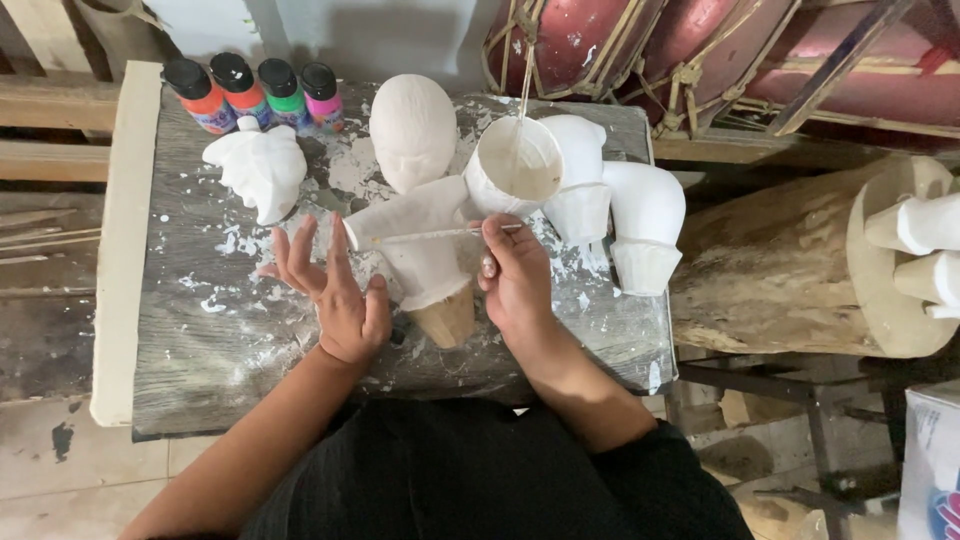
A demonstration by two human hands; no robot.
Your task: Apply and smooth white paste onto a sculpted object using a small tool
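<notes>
From up here I see my right hand (515, 275) pinching a thin white-coated stick brush (445, 234), its fingers (492, 240) closed around one end while the rest lies level across the white-painted torso figure with a bare wooden base (425, 255). That figure stands on the grey, paint-splattered wooden worktop (220, 340), right between my two hands. My left hand (335, 290) is spread open with fingers fanned, gripping nothing; the palm sits just beside the torso's left edge, and I cannot tell whether it touches the piece.

Just behind the torso is a white plastic cup of white paint (515, 165) with a thin stick standing in it. Left of the cup sits a white-painted head form (412, 130). Farther left lies a white-painted winged or leafy carved piece (262, 170). Along the back left edge stand four small paint bottles with black caps (260, 90), orange, blue-labelled, green and pink. To the right of the cup are two white rounded limb-like pieces (630, 215), side by side. Beyond the worktop on the right lies a rough log section (780, 270).
</notes>
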